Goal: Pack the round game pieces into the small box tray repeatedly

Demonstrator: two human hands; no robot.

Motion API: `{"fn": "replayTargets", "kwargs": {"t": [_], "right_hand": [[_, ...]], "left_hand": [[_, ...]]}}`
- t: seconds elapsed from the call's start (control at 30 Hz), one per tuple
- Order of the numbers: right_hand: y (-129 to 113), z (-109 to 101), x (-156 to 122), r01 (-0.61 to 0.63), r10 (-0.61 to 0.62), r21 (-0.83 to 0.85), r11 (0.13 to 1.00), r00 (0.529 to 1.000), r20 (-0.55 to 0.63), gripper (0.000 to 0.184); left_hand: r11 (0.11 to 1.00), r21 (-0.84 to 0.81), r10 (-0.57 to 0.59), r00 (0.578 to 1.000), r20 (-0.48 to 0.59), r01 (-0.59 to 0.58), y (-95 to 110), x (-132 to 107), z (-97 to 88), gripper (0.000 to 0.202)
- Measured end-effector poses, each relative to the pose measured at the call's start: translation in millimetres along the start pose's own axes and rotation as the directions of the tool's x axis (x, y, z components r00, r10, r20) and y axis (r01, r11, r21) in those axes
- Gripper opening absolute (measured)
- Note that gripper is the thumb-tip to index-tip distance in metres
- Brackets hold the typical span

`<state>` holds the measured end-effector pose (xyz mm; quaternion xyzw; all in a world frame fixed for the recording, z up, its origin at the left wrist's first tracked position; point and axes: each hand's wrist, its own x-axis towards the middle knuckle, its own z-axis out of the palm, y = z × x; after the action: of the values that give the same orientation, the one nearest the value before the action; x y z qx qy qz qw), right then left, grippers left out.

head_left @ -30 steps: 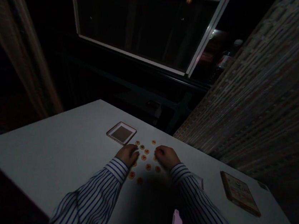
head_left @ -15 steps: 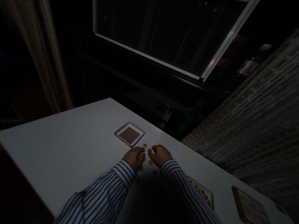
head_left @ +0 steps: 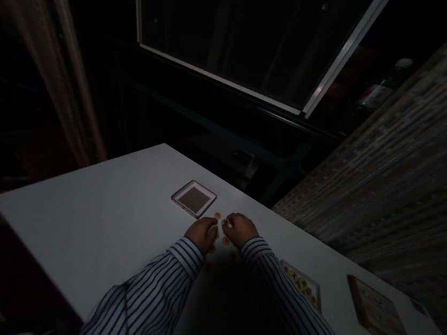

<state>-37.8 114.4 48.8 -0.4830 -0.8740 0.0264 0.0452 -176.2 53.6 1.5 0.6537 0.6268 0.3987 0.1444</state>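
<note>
My right hand (head_left: 241, 230) is closed in a pinch on a round Chinese chess piece (head_left: 225, 222) with a dark mark, low over the white table. Just left of it is my left hand (head_left: 201, 233), its fingers curled in; what they hold, if anything, is hidden. Between and below the hands lie several pale round pieces with reddish marks, among them one piece (head_left: 217, 216) beyond the left fingertips and another piece (head_left: 226, 240) by the right palm. Some pieces nearer me are lost in shadow.
A shallow square box lid (head_left: 193, 199) lies beyond my left hand. Right of my right forearm, a tray (head_left: 318, 296) holds several dark-marked pieces. Farther right are a flat wooden-edged box (head_left: 382, 317) and a dark flat object (head_left: 418, 306). A bottle (head_left: 377, 93) stands behind, near the curtain (head_left: 390, 154).
My right fingers have closed in on the dark-marked piece, which has shifted slightly to the right. My left hand has barely moved. The view has tilted slightly.
</note>
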Motion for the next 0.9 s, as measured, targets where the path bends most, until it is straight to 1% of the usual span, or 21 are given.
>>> {"fn": "replayTargets", "kwargs": {"t": [0.1,0.2,0.27,0.33,0.47,0.63,0.73,0.83,0.9], "right_hand": [[-2,-7,-6,0.051,-0.050,0.010,0.999,0.998,-0.044,0.027],[-5,-14,-12,0.102,-0.100,0.021,0.995,0.992,-0.071,0.026],[-8,-18,-16,0.130,-0.127,0.024,0.991,0.988,-0.092,0.025],[-11,-22,-21,0.161,-0.158,0.020,0.987,0.981,-0.114,0.024],[-14,-28,-31,0.205,-0.202,0.013,0.979,0.971,-0.128,0.023],[-17,-35,-42,0.206,-0.204,0.011,0.978,0.971,-0.121,0.025],[-18,-38,-48,0.224,-0.220,0.019,0.974,0.967,-0.128,0.027],[-15,-38,-54,0.245,-0.238,0.022,0.969,0.957,-0.168,0.026],[-11,-37,-58,0.243,-0.235,0.016,0.970,0.953,-0.192,0.026]], "left_hand": [[0.999,-0.031,-0.039,0.998,-0.053,0.037,3,-1,0.2,0.028],[0.991,-0.114,-0.087,0.992,-0.094,0.076,5,-1,0.2,0.027],[0.977,-0.188,-0.116,0.989,-0.093,0.097,7,-1,-0.3,0.027],[0.952,-0.282,-0.143,0.988,-0.063,0.120,9,-1,-1.2,0.028],[0.853,-0.496,-0.171,0.985,0.025,0.160,17,-1,-3.1,0.029],[0.695,-0.695,-0.193,0.979,0.069,0.186,25,-2,-2.9,0.032],[0.623,-0.754,-0.213,0.972,0.095,0.210,25,-3,-1.4,0.035],[0.573,-0.785,-0.219,0.967,0.131,0.236,23,-4,0.6,0.038],[0.529,-0.814,-0.228,0.964,0.135,0.239,24,-5,2.2,0.041]]}}
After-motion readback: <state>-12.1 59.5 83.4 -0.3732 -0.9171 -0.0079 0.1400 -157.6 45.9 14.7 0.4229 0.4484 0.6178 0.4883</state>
